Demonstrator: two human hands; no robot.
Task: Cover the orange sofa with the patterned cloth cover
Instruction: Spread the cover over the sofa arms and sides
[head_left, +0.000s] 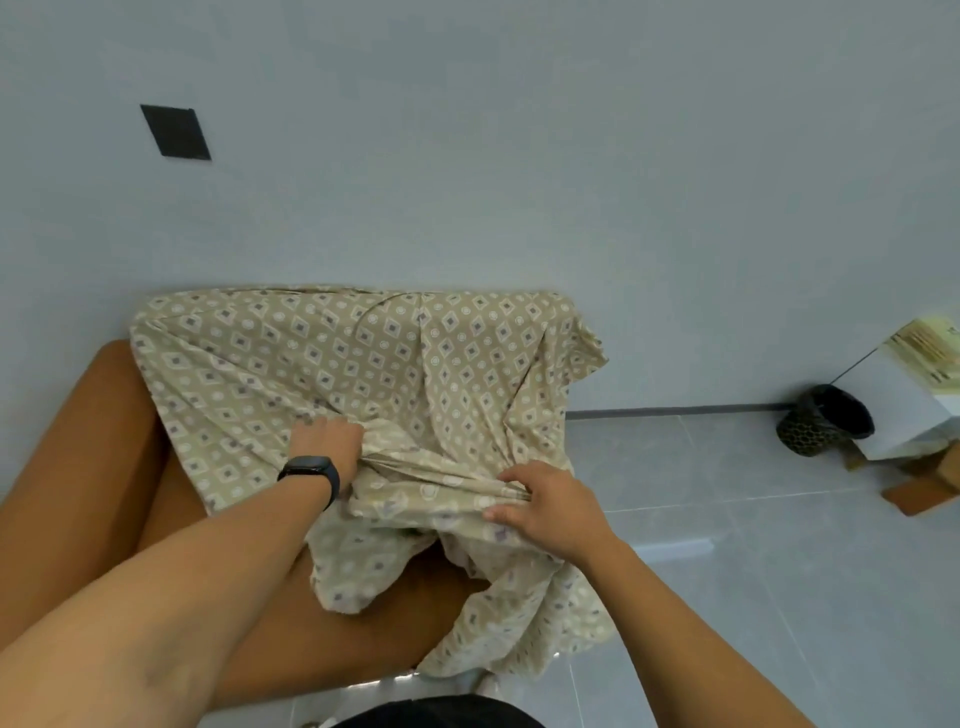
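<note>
The orange sofa (98, 441) stands against the wall, its left arm and front seat bare. The beige patterned cloth cover (332, 353) drapes over the backrest and right side, and part of it hangs down the front right corner. My left hand (324, 441), with a black band on the wrist, grips a bunched fold of the cloth at the seat's middle. My right hand (540, 501) pinches the same gathered fold a little to the right. The cloth is wrinkled and twisted between both hands.
A black mesh bin (823, 421) stands on the grey tiled floor (727, 571) at the right, beside a white piece of furniture (904, 395). A black square plate (176, 132) sits on the pale wall. Open floor lies right of the sofa.
</note>
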